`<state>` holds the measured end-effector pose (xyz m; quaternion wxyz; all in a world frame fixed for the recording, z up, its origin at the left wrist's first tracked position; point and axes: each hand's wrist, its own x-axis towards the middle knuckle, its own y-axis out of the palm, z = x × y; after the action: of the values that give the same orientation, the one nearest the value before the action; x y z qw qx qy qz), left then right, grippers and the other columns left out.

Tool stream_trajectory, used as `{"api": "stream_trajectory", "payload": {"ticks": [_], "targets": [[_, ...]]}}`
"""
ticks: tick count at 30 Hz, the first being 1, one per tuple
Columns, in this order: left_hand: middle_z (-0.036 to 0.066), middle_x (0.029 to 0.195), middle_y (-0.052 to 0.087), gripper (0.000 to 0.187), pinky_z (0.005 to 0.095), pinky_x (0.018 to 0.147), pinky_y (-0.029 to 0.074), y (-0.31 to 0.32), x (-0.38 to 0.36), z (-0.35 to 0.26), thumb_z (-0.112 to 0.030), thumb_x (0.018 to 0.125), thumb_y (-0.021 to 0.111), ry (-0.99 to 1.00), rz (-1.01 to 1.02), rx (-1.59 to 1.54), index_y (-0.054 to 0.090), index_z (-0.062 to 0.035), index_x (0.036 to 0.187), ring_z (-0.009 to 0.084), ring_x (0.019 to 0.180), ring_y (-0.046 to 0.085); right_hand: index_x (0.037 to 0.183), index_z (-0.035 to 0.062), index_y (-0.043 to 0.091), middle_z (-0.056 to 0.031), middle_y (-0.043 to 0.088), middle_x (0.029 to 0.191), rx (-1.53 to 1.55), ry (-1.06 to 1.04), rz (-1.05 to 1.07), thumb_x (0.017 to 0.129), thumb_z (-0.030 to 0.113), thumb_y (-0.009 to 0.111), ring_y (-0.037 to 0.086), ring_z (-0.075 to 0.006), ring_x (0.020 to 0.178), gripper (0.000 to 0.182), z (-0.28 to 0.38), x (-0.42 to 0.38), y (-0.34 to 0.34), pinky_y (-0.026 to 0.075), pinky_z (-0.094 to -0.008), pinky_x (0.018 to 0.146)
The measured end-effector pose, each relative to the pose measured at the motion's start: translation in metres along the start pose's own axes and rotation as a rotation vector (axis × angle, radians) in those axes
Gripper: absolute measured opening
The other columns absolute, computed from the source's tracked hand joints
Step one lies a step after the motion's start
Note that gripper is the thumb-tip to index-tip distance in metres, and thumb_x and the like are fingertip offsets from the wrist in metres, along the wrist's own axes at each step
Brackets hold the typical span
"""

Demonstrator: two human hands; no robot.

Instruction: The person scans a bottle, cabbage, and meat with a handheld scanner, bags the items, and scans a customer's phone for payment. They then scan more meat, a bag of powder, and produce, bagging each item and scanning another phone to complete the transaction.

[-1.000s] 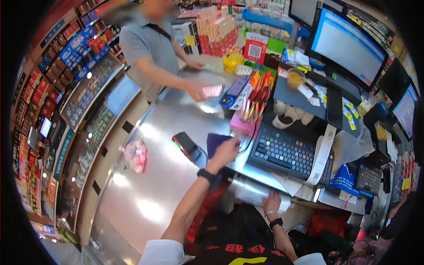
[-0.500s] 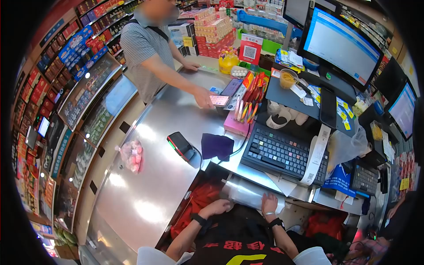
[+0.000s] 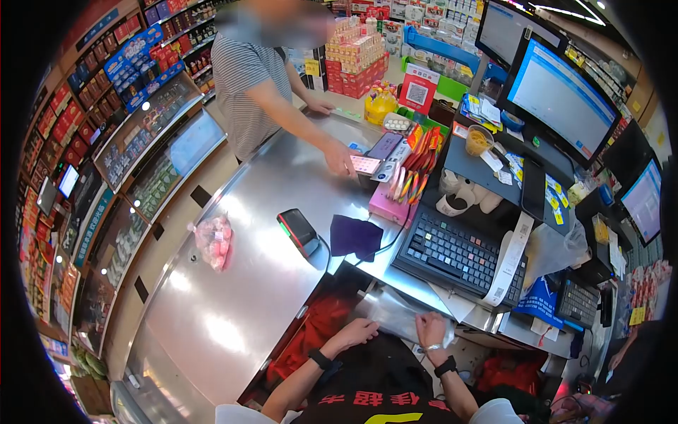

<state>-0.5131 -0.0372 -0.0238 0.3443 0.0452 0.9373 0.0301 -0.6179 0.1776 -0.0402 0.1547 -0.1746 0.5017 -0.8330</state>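
back from the purple cloth (image 3: pixel 357 238) ahead, the left hand (image 3: pixel 359 331) pinches the clear plastic (image 3: pixel 395 311) while the right hand (image 3: pixel 431 330) curls closed on it, so both now handle it together.

From where I stood, the person (image 3: pixel 247 106) across the table (image 3: pixel 191 304) had a blurred head, cut off at the top edge. What showed on the phone (image 3: pixel 366 165) in that person's hand (image 3: pixel 339 157) was too small to tell, as was the writing on the monitor (image 3: pixel 563 97). A paper strip (image 3: pixel 511 263) hid some of the keyboard (image 3: pixel 452 246). I couldn't tell whether the worker's left hand (image 3: pixel 357 331) and right hand (image 3: pixel 431 330) gripped the clear plastic (image 3: pixel 392 312) or only touched it (glare smeared its folds); the white sleeves (image 3: pixel 236 415) were cut off below.
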Motion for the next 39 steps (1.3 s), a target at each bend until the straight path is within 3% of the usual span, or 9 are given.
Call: {"api": "stream_trajectory", "payload": {"ticks": [4, 8, 9, 13, 14, 16, 22, 27, 39], "targets": [[0.012, 0.099, 0.059, 0.064, 0.0339, 0.078, 0.046, 0.005, -0.001, -0.015, -0.055, 0.089, 0.039, -0.109, -0.061, -0.285, 0.049, 0.0012, 0.117, 0.0237, 0.091, 0.057, 0.07, 0.0037, 0.061, -0.0149, 0.06, 0.074, 0.277, -0.043, 0.102, 0.076, 0.022, 0.057, 0.058, -0.0343, 0.069, 0.02, 0.08, 0.008, -0.005, 0.046, -0.0425, 0.062], [0.006, 0.092, 0.057, 0.041, 0.0271, 0.076, 0.045, -0.011, -0.009, -0.032, -0.036, 0.093, 0.046, 0.155, -0.114, -0.458, 0.049, -0.0021, 0.116, 0.0138, 0.083, 0.054, 0.084, 0.0034, 0.062, -0.0172, 0.06, 0.085, 0.517, -0.264, 0.314, 0.076, 0.019, 0.058, 0.057, -0.0388, 0.074, 0.018, 0.131, 0.008, -0.005, 0.047, -0.0414, 0.067], [0.004, 0.09, 0.056, 0.027, 0.0239, 0.071, 0.044, -0.015, -0.013, -0.036, -0.021, 0.092, 0.048, 0.211, -0.166, -0.547, 0.054, -0.0042, 0.112, 0.0099, 0.081, 0.052, 0.086, 0.0031, 0.063, -0.0171, 0.061, 0.085, 0.573, -0.236, 0.346, 0.078, 0.019, 0.059, 0.059, -0.0364, 0.074, 0.019, 0.139, 0.01, -0.013, 0.048, -0.0392, 0.067], [0.005, 0.09, 0.061, 0.025, 0.0227, 0.069, 0.044, -0.049, -0.049, -0.045, -0.008, 0.089, 0.044, 0.442, -0.352, -0.333, 0.057, 0.0, 0.109, 0.0089, 0.076, 0.054, 0.093, 0.002, 0.064, -0.0143, 0.065, 0.084, 0.718, 0.123, 0.178, 0.081, 0.021, 0.061, 0.063, -0.0265, 0.075, 0.023, 0.137, 0.033, -0.035, 0.049, -0.0321, 0.068], [0.002, 0.085, 0.06, 0.025, 0.0216, 0.068, 0.043, -0.054, -0.062, -0.051, -0.008, 0.09, 0.044, 0.46, -0.345, -0.331, 0.059, -0.0032, 0.11, 0.008, 0.073, 0.053, 0.094, 0.0004, 0.064, -0.0091, 0.065, 0.08, 0.651, 0.043, 0.097, 0.083, 0.02, 0.061, 0.061, -0.0146, 0.068, 0.022, 0.136, 0.042, -0.039, 0.048, -0.0252, 0.063], [0.0, 0.08, 0.058, 0.025, 0.0201, 0.066, 0.042, -0.062, -0.099, -0.075, -0.011, 0.091, 0.045, 0.52, -0.307, -0.21, 0.058, -0.0054, 0.112, 0.0066, 0.071, 0.052, 0.103, 0.001, 0.06, -0.0076, 0.064, 0.094, 0.709, -0.006, 0.203, 0.085, 0.024, 0.06, 0.06, -0.0147, 0.079, 0.029, 0.107, 0.053, -0.007, 0.048, -0.0255, 0.068], [-0.002, 0.075, 0.057, 0.025, 0.0202, 0.063, 0.041, -0.096, -0.186, -0.11, -0.019, 0.093, 0.047, 0.568, -0.18, 0.0, 0.061, -0.0047, 0.108, 0.0051, 0.069, 0.052, 0.112, 0.0038, 0.056, -0.0047, 0.063, 0.098, 1.263, 0.22, 1.124, 0.087, 0.028, 0.057, 0.06, -0.013, 0.085, 0.035, 0.153, 0.058, 0.014, 0.047, -0.0265, 0.075], [-0.001, 0.07, 0.057, 0.026, 0.0218, 0.062, 0.043, -0.143, -0.242, -0.094, -0.023, 0.092, 0.05, 0.546, -0.433, -0.056, 0.062, -0.0044, 0.105, 0.0065, 0.064, 0.053, 0.122, -0.0004, 0.048, -0.0055, 0.061, 0.101, 1.77, 0.213, 1.176, 0.087, 0.018, 0.057, 0.06, -0.0147, 0.088, 0.04, 0.224, 0.071, -0.013, 0.048, -0.0307, 0.081], [0.002, 0.066, 0.058, 0.025, 0.0239, 0.058, 0.042, -0.194, -0.303, -0.018, -0.022, 0.089, 0.054, 0.562, -0.723, -0.219, 0.065, 0.0, 0.095, 0.0099, 0.06, 0.053, 0.122, 0.0028, 0.049, -0.0028, 0.06, 0.101, 1.44, 0.082, 1.397, 0.091, 0.02, 0.051, 0.055, -0.0073, 0.083, 0.036, 0.297, 0.073, -0.013, 0.047, -0.0232, 0.066]]}}
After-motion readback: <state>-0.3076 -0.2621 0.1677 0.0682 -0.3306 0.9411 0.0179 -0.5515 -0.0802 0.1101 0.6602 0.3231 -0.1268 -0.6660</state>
